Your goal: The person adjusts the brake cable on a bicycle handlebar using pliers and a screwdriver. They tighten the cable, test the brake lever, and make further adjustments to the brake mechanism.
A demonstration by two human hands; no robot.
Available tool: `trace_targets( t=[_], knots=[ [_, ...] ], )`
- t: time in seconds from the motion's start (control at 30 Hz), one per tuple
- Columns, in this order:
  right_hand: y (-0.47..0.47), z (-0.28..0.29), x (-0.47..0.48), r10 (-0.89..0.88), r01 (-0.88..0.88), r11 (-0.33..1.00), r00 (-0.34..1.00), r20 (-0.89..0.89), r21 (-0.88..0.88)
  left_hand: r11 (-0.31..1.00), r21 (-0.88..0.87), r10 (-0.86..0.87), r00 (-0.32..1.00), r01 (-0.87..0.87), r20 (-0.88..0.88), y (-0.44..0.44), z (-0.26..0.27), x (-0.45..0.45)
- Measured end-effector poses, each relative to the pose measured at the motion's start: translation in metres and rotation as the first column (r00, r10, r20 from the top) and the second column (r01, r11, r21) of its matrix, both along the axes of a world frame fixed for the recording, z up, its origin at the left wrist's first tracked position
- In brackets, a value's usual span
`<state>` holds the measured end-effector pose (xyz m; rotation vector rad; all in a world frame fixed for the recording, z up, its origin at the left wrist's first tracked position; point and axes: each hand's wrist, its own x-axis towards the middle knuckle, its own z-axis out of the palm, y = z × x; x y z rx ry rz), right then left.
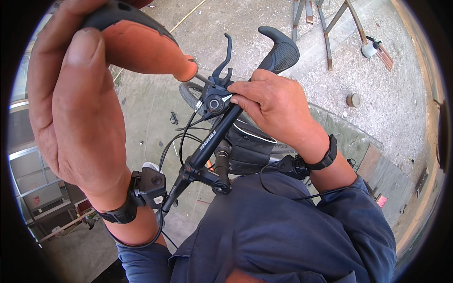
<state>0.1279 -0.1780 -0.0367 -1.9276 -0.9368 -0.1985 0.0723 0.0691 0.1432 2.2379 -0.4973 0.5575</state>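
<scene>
My left hand (88,120) is raised at the upper left, wrapped around the orange and black handle of a screwdriver (141,47). The screwdriver's shaft slants down to the top of the black brake-and-shifter housing (214,103) on a bicycle handlebar (222,129). Its tip meets the housing near the base of the brake lever (226,53); the exact seat is too small to tell. My right hand (279,102) pinches the housing's grip-side edge between thumb and forefinger. What lies between those fingertips is hidden. Beyond that hand projects the rubber grip (285,55). Black cables (182,141) curve away from the housing.
A black frame bag (247,150) sits below the handlebar, behind the stem (208,175). The front tyre (187,92) shows underneath. On the concrete floor are metal legs (327,39), a can (354,100) and a white bottle (370,50). Metal-framed shelving (39,152) stands left.
</scene>
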Motion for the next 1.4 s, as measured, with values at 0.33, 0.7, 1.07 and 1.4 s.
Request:
trace_targets(
  t=[0.33,0.7,1.07,1.4],
  knots=[
    [0.000,0.000,0.000,-0.002,0.002,1.000,1.000,-0.001,-0.018,0.995,0.042,-0.095,0.995,0.096,-0.015,0.003,0.004,0.002],
    [-0.001,0.000,0.000,0.001,-0.001,1.000,1.000,0.007,-0.010,0.996,0.023,-0.079,0.993,0.081,-0.085,0.003,0.009,0.000],
    [0.000,-0.002,-0.001,-0.008,0.008,1.000,1.000,0.008,-0.014,0.973,0.227,0.039,0.999,-0.046,0.034,-0.018,0.001,-0.006],
    [0.001,-0.003,0.000,0.001,-0.002,0.999,1.000,0.018,0.036,0.973,0.217,0.072,0.996,-0.083,0.061,-0.020,0.000,-0.017]
  ],
)
